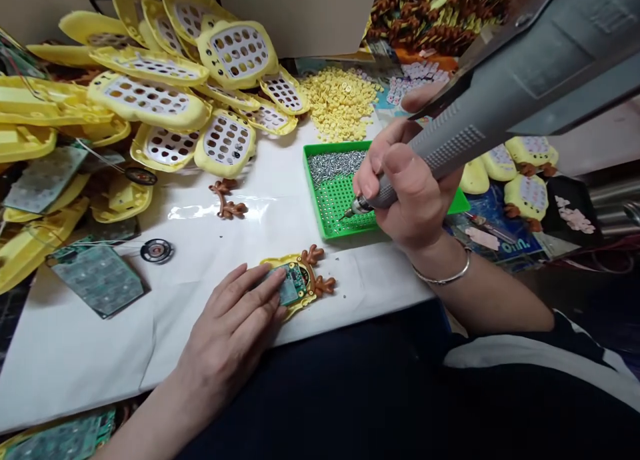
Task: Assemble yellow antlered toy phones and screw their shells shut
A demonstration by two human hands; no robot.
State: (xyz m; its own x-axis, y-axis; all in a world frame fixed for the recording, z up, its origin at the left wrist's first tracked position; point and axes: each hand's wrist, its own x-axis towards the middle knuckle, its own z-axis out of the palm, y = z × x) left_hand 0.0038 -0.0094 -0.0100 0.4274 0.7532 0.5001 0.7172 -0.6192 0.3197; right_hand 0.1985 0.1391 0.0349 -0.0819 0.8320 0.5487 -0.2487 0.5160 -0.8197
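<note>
My left hand [237, 323] lies with outstretched fingers over a small yellow toy shell, pressing on the green circuit board [289, 288] inside it. Brown antlers [316, 273] stick out from the shell's right end. My right hand [413, 187] is wrapped round a grey electric screwdriver [465, 123], whose bit points down over a green perforated tray [325, 228]. Small silver screws [337, 167] are heaped at the tray's far side. The bit tip is close to the tray's holes; whether a screw sits on it is too small to tell.
Yellow shells with white hole grids [235, 53] are piled at the back left. A loose circuit board [97, 280] wired to a small speaker [157, 250] lies left. Another antler piece [227, 199], yellow buttons [343, 100] and a black tray [573, 213] of pink pieces are around.
</note>
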